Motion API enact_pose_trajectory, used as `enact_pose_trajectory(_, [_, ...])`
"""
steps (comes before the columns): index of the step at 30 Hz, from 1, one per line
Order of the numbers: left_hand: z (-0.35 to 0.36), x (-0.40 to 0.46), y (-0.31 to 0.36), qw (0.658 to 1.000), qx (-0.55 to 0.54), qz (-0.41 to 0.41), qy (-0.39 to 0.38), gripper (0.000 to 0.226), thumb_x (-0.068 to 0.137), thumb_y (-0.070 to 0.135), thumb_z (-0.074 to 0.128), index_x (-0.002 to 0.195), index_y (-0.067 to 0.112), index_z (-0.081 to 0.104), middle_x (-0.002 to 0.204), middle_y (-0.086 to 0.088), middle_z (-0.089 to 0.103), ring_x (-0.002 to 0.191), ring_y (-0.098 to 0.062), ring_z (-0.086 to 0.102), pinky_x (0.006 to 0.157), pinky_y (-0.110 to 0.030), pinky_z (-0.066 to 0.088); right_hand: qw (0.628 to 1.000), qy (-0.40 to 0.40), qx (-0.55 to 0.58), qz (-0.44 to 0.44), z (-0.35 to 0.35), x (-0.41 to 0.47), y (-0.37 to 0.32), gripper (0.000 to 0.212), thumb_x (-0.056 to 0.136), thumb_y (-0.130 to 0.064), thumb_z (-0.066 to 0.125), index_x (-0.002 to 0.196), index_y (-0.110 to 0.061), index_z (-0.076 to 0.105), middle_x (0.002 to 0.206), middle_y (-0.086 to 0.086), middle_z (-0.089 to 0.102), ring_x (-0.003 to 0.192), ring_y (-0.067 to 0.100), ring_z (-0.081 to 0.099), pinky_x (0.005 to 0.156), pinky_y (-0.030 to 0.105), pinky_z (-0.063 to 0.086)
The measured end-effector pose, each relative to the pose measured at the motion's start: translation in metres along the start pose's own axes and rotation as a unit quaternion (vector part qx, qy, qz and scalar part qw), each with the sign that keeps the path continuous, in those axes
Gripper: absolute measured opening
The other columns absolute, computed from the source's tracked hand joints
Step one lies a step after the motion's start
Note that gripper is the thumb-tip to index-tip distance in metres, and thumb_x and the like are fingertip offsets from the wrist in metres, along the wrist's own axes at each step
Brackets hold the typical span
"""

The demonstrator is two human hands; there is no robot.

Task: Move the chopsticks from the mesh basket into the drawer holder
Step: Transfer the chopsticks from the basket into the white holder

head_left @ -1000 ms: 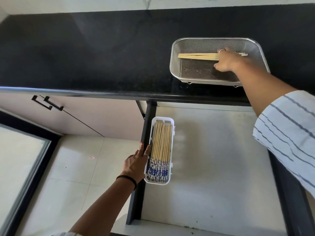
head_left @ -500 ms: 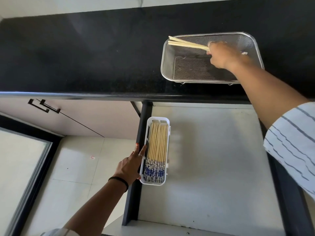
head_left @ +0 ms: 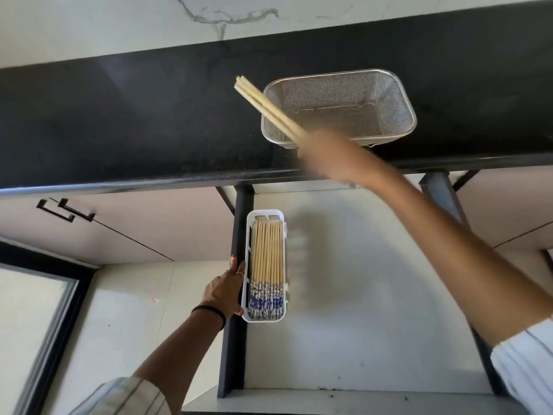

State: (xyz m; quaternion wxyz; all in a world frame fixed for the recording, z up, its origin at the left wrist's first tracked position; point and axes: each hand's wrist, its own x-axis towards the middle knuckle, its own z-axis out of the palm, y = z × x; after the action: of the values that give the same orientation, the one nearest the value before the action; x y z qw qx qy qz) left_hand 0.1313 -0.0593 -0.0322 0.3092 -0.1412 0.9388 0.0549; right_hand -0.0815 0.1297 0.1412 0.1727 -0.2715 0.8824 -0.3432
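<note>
The blurred right hand gripped a bundle of chopsticks above the mesh basket's near-left corner, long axis pointing toward 10 o'clock. The left hand lay flat against the drawer holder's side, holding nothing.

Motion blur smears the right hand, hiding its fingers' hold on the chopsticks.

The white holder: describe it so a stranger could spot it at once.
Start at the black counter and drop to the open drawer beneath it. The holder is the narrow white tray along the drawer's left edge, with the left hand against its side. Unlike the empty mesh basket above, it is packed with chopsticks with blue-patterned ends.
</note>
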Motion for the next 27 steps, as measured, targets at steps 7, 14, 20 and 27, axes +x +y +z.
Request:
enact_pose_trajectory(7, [0.001,0.001,-0.002,1.0,-0.014,0.001,-0.001,0.123,0.066,0.026,0.087,0.155,0.018,0.003,0.162,-0.004,-0.006,0.128,-0.029,0.052,0.103,-0.034,0.046,0.982,-0.116,0.129,0.072,0.126,-0.055,0.008,0.019,0.101,-0.012,0.036,0.109,-0.007,0.052,0.079,0.002,0.052,0.064,0.015,0.05,0.053,0.028,0.046])
enact_pose_trajectory(14, [0.0,-0.003,0.007,1.0,-0.002,-0.005,0.007,0.111,0.077,0.018,0.08,0.154,0.012,0.0,0.161,-0.011,0.012,0.127,-0.027,0.052,0.103,-0.034,0.046,0.925,-0.101,0.224,0.29,0.224,-0.081,0.02,0.023,0.099,-0.008,0.039,0.119,-0.002,0.05,0.094,0.01,0.059,0.06,0.015,0.057,0.054,0.025,0.05])
enact_pose_trajectory(20, [-0.002,-0.005,0.009,0.999,-0.028,-0.004,0.029,0.092,0.089,0.005,0.065,0.155,0.013,0.001,0.162,-0.009,-0.002,0.129,-0.026,0.048,0.103,-0.034,0.046,0.903,-0.044,0.221,0.366,0.249,-0.071,0.02,0.026,0.092,0.002,0.046,0.117,0.003,0.051,0.077,0.01,0.064,0.059,0.019,0.064,0.052,0.026,0.053])
enact_pose_trajectory(27, [0.002,-0.008,-0.001,0.996,-0.078,0.007,0.043,0.089,0.091,0.008,0.063,0.153,0.008,-0.001,0.151,-0.011,0.037,0.116,-0.025,0.058,0.097,-0.036,0.049,0.915,-0.01,0.126,0.382,0.261,-0.052,0.025,0.034,0.083,0.017,0.052,0.117,0.012,0.054,0.114,0.025,0.064,0.097,0.031,0.067,0.067,0.021,0.05])
